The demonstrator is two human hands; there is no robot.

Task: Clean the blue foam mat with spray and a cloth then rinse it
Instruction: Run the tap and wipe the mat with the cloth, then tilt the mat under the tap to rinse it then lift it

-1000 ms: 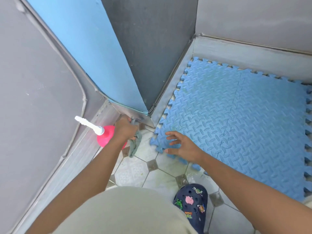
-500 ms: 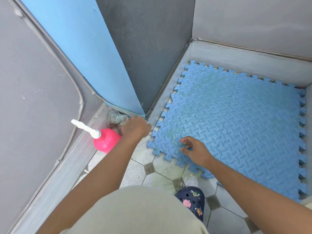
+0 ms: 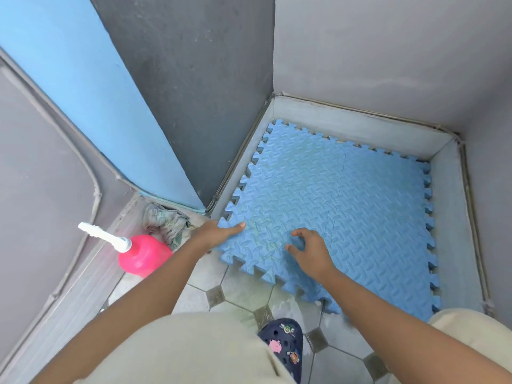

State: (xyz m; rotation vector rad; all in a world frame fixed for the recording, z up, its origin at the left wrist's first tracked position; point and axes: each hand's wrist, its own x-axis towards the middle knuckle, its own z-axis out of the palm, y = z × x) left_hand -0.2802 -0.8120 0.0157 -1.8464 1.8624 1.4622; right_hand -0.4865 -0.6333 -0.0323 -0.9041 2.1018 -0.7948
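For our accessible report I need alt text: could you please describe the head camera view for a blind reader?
A person's left hand grips the near corner of a blue foam mat, thumb on top, while the right hand rests bent fingers on it. A crumpled cloth and a pink spray bottle sit beside the wall on the left.

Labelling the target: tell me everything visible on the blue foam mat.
The blue foam mat looks like soft light-blue foam, embossed with a crosshatched pattern, with puzzle-tooth edges and faint seams where tiles interlock. Greenish smudges mark its near-left area. It lies roughly flat in a corner of grey walls, its near edge over the floor tiles. The left hand grips the near-left corner, thumb on top; the right hand rests bent fingertips on it.
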